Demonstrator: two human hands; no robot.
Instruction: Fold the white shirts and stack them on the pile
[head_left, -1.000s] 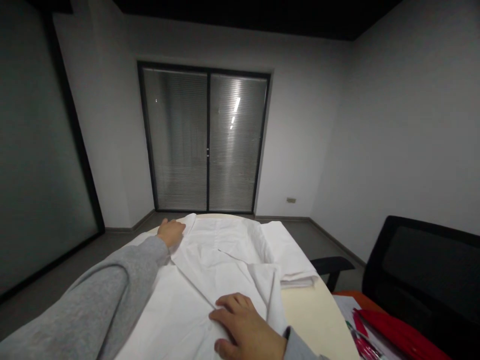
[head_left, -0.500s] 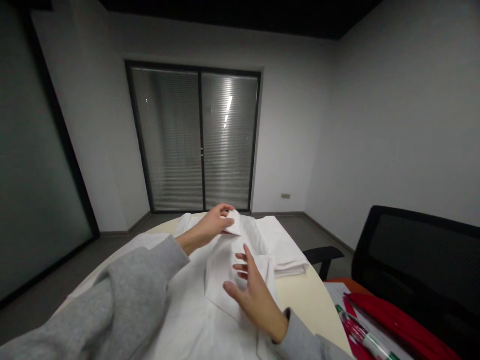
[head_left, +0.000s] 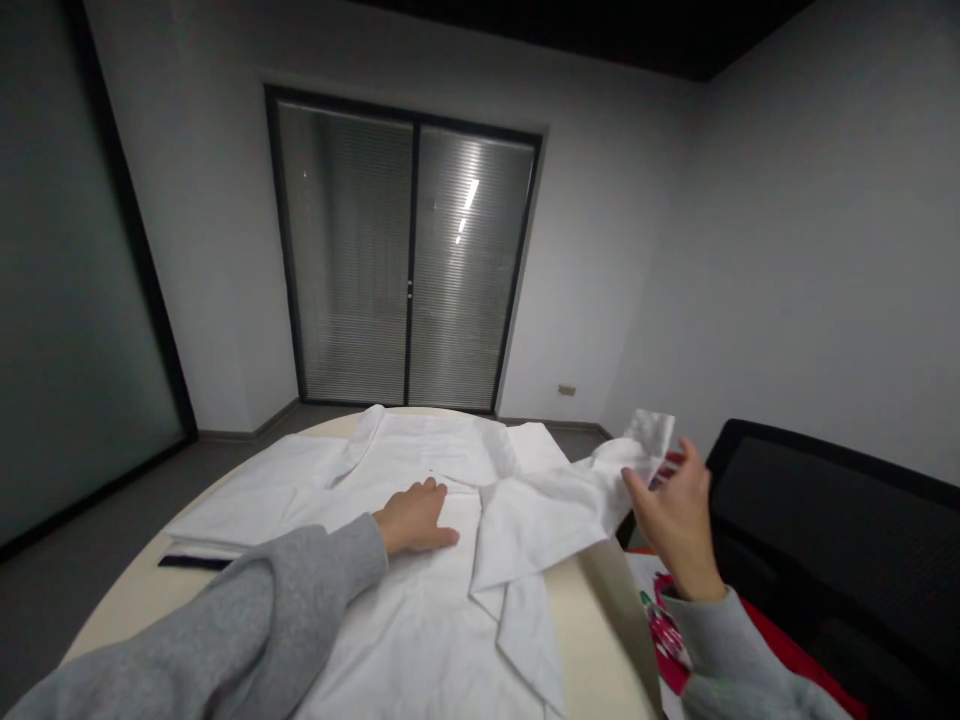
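Observation:
A white shirt (head_left: 420, 600) lies spread over the round table, its far part near the table's back edge. My left hand (head_left: 417, 515) rests on the middle of the shirt, palm down, fingers outstretched. Off to the right, my right hand (head_left: 679, 505) pinches the end of a sleeve (head_left: 540, 525). The sleeve is pulled out sideways and hangs raised past the table's right edge, its end crumpled near the fingers. Part of the shirt below the sleeve drapes in a loose fold.
The pale round table (head_left: 112, 610) shows along its left and right rims. A dark strip (head_left: 191, 562) shows under the left fabric. At right stands a black mesh chair (head_left: 832, 560), with red cloth (head_left: 795, 655) and a red-and-green packaged item (head_left: 666, 630) near it.
My left hand has let go of the cuff and come down flat onto the shirt. My right hand, open before, now grips the sleeve end and has moved right, stretching the sleeve out.

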